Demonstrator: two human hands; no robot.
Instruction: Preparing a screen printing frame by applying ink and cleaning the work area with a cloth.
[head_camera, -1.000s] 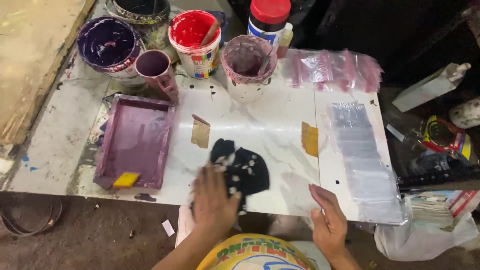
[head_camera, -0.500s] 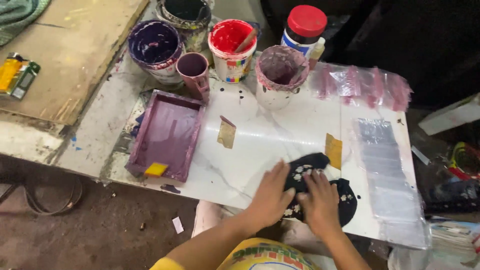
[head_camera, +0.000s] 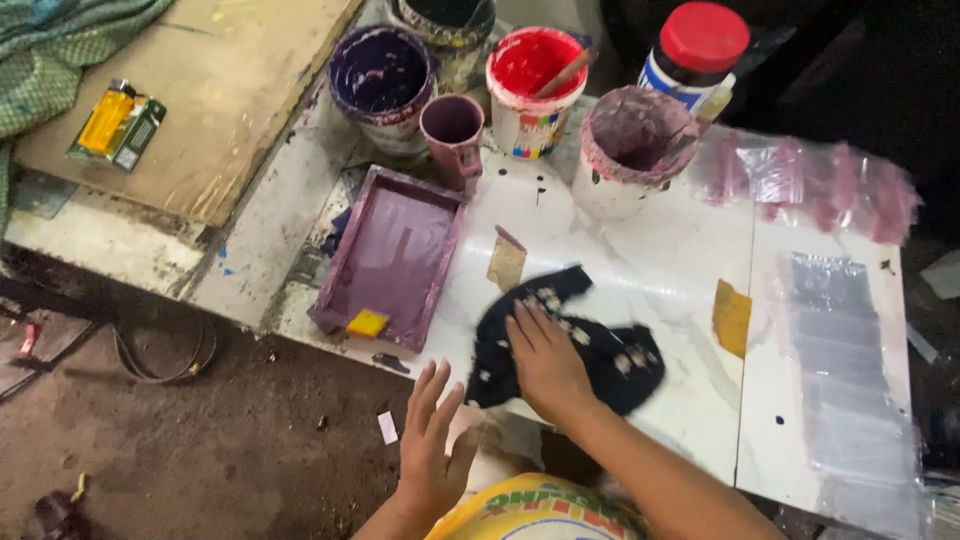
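The right hand (head_camera: 545, 365) lies flat, fingers spread, pressing on a black patterned cloth (head_camera: 560, 345) spread on the white table (head_camera: 650, 260), gripping nothing. The cloth sits partly under the palm, just right of the purple tray (head_camera: 392, 255). The left hand (head_camera: 430, 435) hovers open off the table's near edge, empty.

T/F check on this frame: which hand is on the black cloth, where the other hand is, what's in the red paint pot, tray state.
1. The right hand lies flat on the black cloth. True.
2. The left hand also presses the cloth. False: it is off the table edge, fingers spread, apart from it.
3. A stick stands in the red paint pot. True.
4. The purple tray is stacked on the pots. False: it lies flat on the white table.
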